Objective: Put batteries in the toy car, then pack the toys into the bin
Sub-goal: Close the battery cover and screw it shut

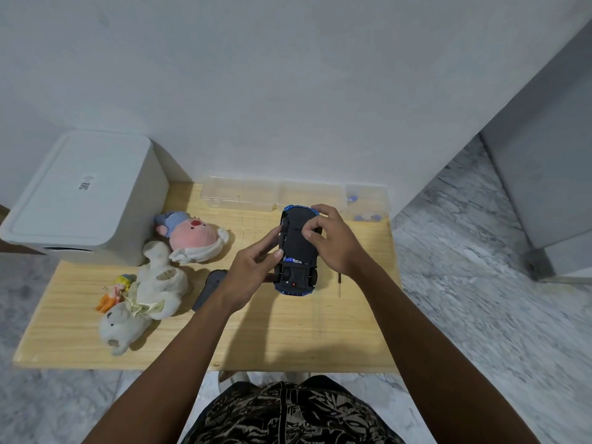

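Toy car (pixel 298 251) upturned, markings unreadable

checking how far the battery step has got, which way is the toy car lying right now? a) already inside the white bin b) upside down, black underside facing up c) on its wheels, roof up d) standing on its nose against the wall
b: the toy car lies on the wooden table with its black underside and wheels up, and both hands, left hand and right hand, are at it.
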